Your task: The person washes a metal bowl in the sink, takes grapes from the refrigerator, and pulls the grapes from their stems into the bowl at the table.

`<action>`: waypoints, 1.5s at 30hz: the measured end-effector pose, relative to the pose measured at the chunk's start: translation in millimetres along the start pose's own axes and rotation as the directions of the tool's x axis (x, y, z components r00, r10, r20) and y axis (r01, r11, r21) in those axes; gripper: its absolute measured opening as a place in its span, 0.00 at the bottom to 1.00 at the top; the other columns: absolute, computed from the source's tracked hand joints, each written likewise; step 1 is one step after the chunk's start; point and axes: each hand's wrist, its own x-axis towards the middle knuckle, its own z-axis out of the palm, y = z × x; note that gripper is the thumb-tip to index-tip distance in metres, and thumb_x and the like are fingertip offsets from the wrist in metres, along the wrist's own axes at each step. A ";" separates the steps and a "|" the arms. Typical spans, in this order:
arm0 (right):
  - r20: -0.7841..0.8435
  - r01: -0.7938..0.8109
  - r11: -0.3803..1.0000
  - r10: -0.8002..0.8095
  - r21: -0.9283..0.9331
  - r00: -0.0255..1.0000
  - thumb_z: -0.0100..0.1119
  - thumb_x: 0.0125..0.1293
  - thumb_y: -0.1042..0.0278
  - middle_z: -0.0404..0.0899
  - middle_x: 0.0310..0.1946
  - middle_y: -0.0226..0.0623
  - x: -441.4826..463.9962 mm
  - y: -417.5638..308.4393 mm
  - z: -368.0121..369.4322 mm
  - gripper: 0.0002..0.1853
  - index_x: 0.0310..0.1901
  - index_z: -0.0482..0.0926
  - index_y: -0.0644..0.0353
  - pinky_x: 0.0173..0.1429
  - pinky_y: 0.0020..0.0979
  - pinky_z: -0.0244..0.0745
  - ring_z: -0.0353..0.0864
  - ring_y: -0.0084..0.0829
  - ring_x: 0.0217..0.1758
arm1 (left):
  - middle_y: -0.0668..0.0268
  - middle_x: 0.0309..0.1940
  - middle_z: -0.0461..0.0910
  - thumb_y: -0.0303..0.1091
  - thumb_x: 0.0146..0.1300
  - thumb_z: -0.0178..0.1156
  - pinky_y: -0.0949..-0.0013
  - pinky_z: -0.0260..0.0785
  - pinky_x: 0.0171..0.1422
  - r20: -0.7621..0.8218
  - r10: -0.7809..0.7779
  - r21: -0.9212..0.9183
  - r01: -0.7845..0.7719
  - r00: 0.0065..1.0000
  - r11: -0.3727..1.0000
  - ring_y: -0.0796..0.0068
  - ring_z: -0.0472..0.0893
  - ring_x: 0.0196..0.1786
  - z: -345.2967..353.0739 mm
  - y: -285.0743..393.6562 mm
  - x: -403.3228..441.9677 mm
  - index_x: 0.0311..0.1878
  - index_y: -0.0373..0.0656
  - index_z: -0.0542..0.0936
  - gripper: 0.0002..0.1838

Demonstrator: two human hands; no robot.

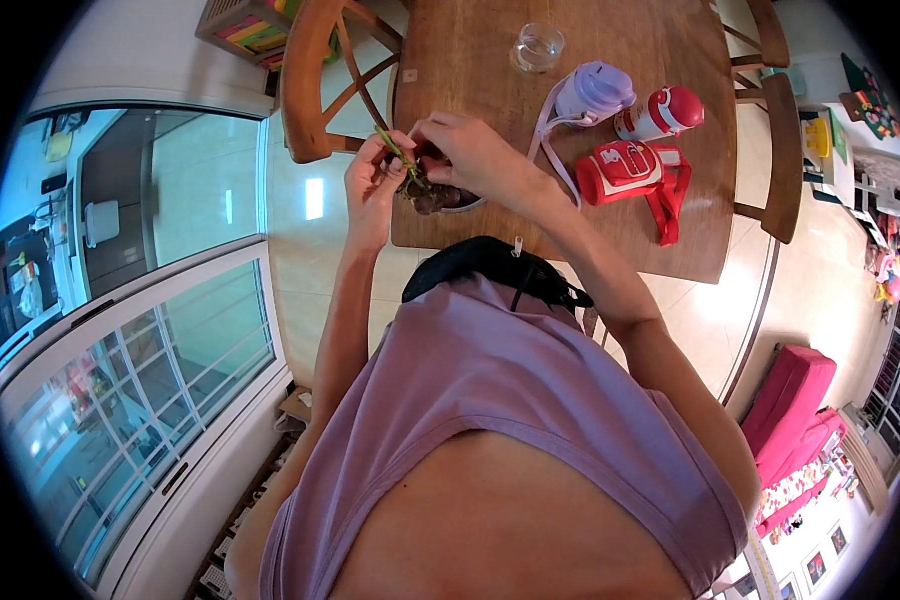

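Near the left front corner of the wooden table, my left hand point(375, 185) pinches the green stem point(391, 146) of a bunch of dark grapes. The grapes point(428, 203) hang below the stem, over what looks like a bowl point(462, 206) at the table edge. My right hand point(465, 155) is bent over the bunch from the right, its fingers closed near the stem and the fruit. Its palm side is hidden, and whether a grape is between its fingertips cannot be made out.
On the table point(470, 80) are a clear glass point(538, 48), a lilac bottle point(595, 92) with a strap, a red and white bottle point(660, 113) and a red pouch point(625, 172). Wooden chairs point(310, 80) flank it; a glass door point(150, 350) is at left.
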 end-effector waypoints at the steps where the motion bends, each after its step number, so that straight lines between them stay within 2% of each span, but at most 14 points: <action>1: 0.036 0.001 0.999 0.000 -0.036 0.999 0.62 0.51 0.70 0.74 0.35 0.46 0.7 -1.3 -1.7 0.13 0.38 0.73 0.65 0.43 0.39 0.74 0.77 0.46 0.38 | 0.71 0.36 0.70 0.26 0.63 0.54 0.77 0.60 0.49 -0.001 0.000 0.000 0.000 1.000 1.000 0.82 0.68 0.40 -0.2 -0.7 -0.6 0.45 0.39 0.72 0.08; 6: 0.040 0.049 0.992 -0.045 -0.120 0.998 0.62 0.52 0.70 0.73 0.35 0.46 -0.7 -4.4 -0.9 0.13 0.38 0.73 0.64 0.42 0.39 0.73 0.77 0.46 0.38 | 0.72 0.35 0.70 0.32 0.65 0.56 0.81 0.60 0.48 -0.009 0.012 -0.003 -0.012 1.000 1.000 0.84 0.68 0.40 -0.3 -1.3 -0.9 0.43 0.40 0.73 0.07; 12: -0.020 -0.023 0.995 0.025 0.101 1.000 0.63 0.50 0.75 0.73 0.34 0.43 0.0 -2.9 1.5 0.17 0.43 0.73 0.65 0.42 0.33 0.74 0.78 0.40 0.37 | 0.72 0.35 0.70 0.32 0.66 0.55 0.81 0.59 0.48 -0.011 0.027 -0.015 -0.027 1.000 1.000 0.84 0.68 0.40 2.1 3.1 3.2 0.42 0.40 0.73 0.07; 14: -0.108 -0.015 0.989 0.032 0.148 0.994 0.64 0.50 0.74 0.72 0.31 0.43 0.2 -2.5 4.0 0.12 0.36 0.74 0.64 0.39 0.34 0.73 0.76 0.42 0.34 | 0.72 0.35 0.70 0.32 0.66 0.55 0.81 0.59 0.47 -0.018 0.034 -0.024 -0.034 0.999 0.999 0.84 0.68 0.40 3.7 2.9 3.7 0.42 0.40 0.73 0.06; 22: -0.158 -0.054 0.983 0.082 0.173 0.984 0.64 0.49 0.75 0.72 0.30 0.43 -1.8 -3.5 7.5 0.11 0.36 0.75 0.65 0.39 0.32 0.72 0.76 0.40 0.34 | 0.72 0.35 0.71 0.32 0.66 0.56 0.81 0.59 0.46 -0.034 0.075 -0.064 -0.077 0.997 0.995 0.84 0.68 0.39 4.7 -1.2 4.8 0.41 0.40 0.74 0.06; 24: -0.162 -0.068 0.982 0.097 0.176 0.982 0.63 0.49 0.75 0.72 0.30 0.43 -2.1 -4.7 8.5 0.11 0.36 0.75 0.64 0.39 0.32 0.72 0.76 0.40 0.34 | 0.71 0.36 0.69 0.26 0.64 0.54 0.79 0.58 0.45 -0.037 0.057 -0.053 -0.059 0.998 0.997 0.83 0.67 0.38 3.8 -2.2 4.1 0.41 0.41 0.71 0.04; 28: -0.189 -0.096 0.981 0.127 0.167 0.974 0.63 0.49 0.76 0.73 0.30 0.43 -2.2 -5.3 11.8 0.11 0.37 0.77 0.63 0.40 0.31 0.72 0.76 0.40 0.34 | 0.71 0.35 0.70 0.26 0.64 0.54 0.79 0.59 0.46 -0.054 0.047 -0.064 -0.051 0.997 0.997 0.83 0.67 0.38 2.8 -3.5 3.8 0.41 0.41 0.72 0.04; 30: -0.203 -0.093 0.984 0.122 0.150 0.971 0.63 0.49 0.76 0.73 0.30 0.42 -2.5 -3.1 13.4 0.11 0.37 0.77 0.62 0.40 0.31 0.73 0.77 0.39 0.34 | 0.72 0.35 0.71 0.32 0.65 0.56 0.81 0.58 0.45 -0.068 0.045 -0.085 -0.051 0.997 0.995 0.84 0.68 0.39 2.2 -4.5 4.2 0.40 0.40 0.74 0.06; 33: -0.206 -0.116 0.973 0.158 0.201 0.966 0.64 0.50 0.76 0.75 0.33 0.42 -4.2 1.4 15.5 0.11 0.37 0.78 0.63 0.41 0.30 0.73 0.78 0.38 0.36 | 0.72 0.35 0.71 0.30 0.65 0.56 0.80 0.59 0.45 -0.118 0.082 -0.052 -0.089 0.990 0.995 0.84 0.68 0.38 -2.1 -10.7 5.1 0.40 0.41 0.74 0.05; 35: -0.210 -0.164 0.876 0.284 0.454 0.935 0.65 0.52 0.74 0.78 0.35 0.42 -5.8 5.7 18.4 0.13 0.40 0.77 0.62 0.42 0.29 0.74 0.79 0.37 0.38 | 0.72 0.35 0.71 0.30 0.65 0.55 0.80 0.59 0.46 -0.112 0.093 -0.069 -0.101 0.989 0.992 0.83 0.68 0.38 -4.3 -5.3 7.0 0.41 0.41 0.73 0.04; 39: -0.192 -0.281 0.849 0.397 0.447 0.897 0.66 0.53 0.71 0.79 0.35 0.43 -26.7 52.9 30.6 0.15 0.43 0.75 0.61 0.44 0.31 0.74 0.80 0.39 0.40 | 0.72 0.33 0.70 0.29 0.65 0.55 0.78 0.59 0.46 -0.095 0.123 -0.157 -0.136 0.988 0.978 0.82 0.68 0.37 -16.3 -1.9 11.0 0.42 0.42 0.73 0.05; 42: -0.094 -0.268 0.960 0.276 0.085 0.957 0.64 0.55 0.68 0.79 0.38 0.45 -52.0 93.6 53.5 0.16 0.43 0.72 0.60 0.46 0.39 0.73 0.79 0.44 0.44 | 0.72 0.32 0.70 0.30 0.65 0.55 0.70 0.62 0.58 -0.064 0.089 -0.236 -0.102 0.994 0.966 0.80 0.70 0.39 -19.4 3.6 12.4 0.44 0.40 0.72 0.07; 43: -0.096 -0.267 0.960 0.275 0.086 0.957 0.64 0.55 0.68 0.79 0.38 0.45 -53.3 94.0 51.5 0.16 0.43 0.72 0.60 0.46 0.39 0.73 0.79 0.44 0.44 | 0.72 0.32 0.70 0.30 0.64 0.55 0.66 0.61 0.62 -0.062 0.086 -0.276 -0.099 0.994 0.956 0.79 0.70 0.39 -18.3 6.7 13.6 0.44 0.40 0.72 0.08; 45: -0.129 -0.167 0.966 0.143 -0.196 0.981 0.62 0.57 0.69 0.78 0.42 0.45 -55.4 93.3 52.5 0.17 0.47 0.72 0.60 0.49 0.36 0.72 0.78 0.42 0.46 | 0.72 0.32 0.70 0.29 0.64 0.54 0.63 0.59 0.66 -0.033 0.080 -0.285 -0.086 0.996 0.955 0.79 0.70 0.40 -17.2 13.0 14.8 0.45 0.40 0.72 0.08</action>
